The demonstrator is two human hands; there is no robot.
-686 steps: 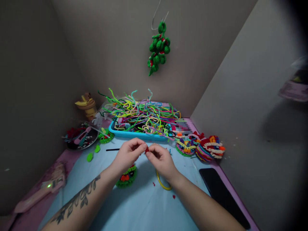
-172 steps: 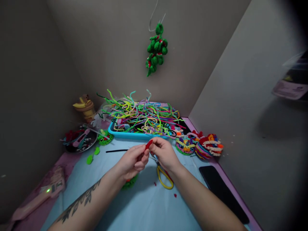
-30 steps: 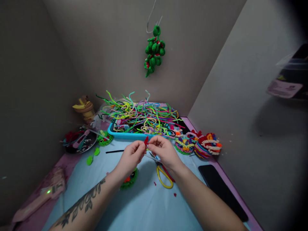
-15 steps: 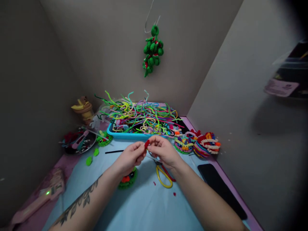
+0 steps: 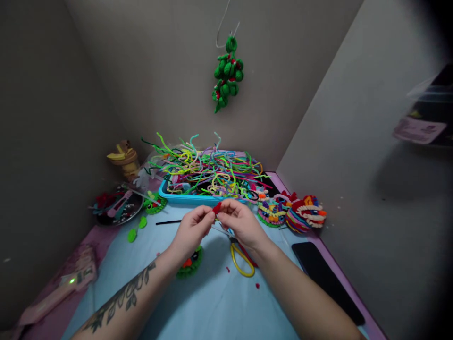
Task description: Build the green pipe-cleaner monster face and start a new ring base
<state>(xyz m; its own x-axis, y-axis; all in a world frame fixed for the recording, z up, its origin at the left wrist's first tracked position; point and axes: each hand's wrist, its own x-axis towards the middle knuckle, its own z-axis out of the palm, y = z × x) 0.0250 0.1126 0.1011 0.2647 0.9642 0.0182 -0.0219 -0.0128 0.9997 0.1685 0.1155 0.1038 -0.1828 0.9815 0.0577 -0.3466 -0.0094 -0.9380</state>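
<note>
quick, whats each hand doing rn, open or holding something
Left hand: closed, pinching the red piece.
Right hand: closed, pinching the same red piece.

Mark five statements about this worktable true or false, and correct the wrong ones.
1. The left hand and right hand both hold a small red piece. True.
2. The scissors are gripped in the right hand. False: they lie on the blue cloth.
3. The pink device shows a green light. True.
4. The green bundle lies in the blue tray. False: it hangs above it.
5. Colourful strips heap over the tray. True.
</note>
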